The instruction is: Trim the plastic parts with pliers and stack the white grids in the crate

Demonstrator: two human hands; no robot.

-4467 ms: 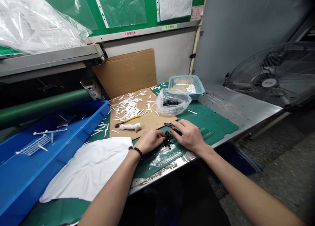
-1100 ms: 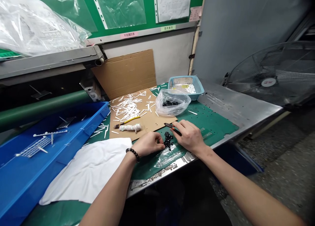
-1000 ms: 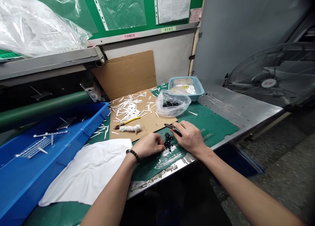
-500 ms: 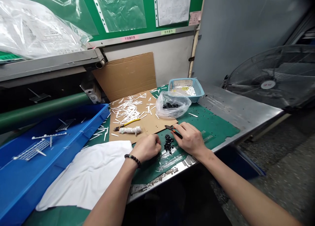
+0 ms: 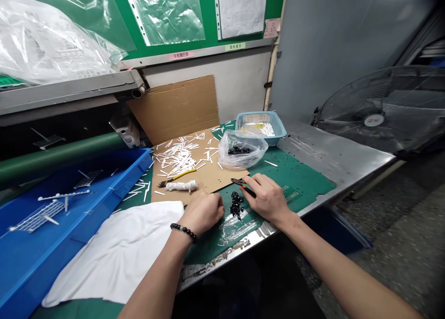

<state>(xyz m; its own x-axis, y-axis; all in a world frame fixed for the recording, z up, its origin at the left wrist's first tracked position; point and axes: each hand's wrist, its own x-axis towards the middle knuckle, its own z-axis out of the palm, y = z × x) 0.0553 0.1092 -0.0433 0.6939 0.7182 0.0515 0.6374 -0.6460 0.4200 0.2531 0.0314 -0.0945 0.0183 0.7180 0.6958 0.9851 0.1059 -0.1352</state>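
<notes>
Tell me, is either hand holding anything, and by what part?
The right hand holds small cutters by their handle end, tips poking out ahead. The left hand shows nothing held, though its curl could hide something small.

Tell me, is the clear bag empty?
No: the clear bag holds a small pile of black pieces at its bottom, with puffed-up space above.

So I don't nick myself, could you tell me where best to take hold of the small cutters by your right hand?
Take the cutters by the handle end, which runs under your right hand, coming from the right and above. They lie flat on the green mat with the pointed tip facing left, away from that hand, so that end looks the safest.
</notes>
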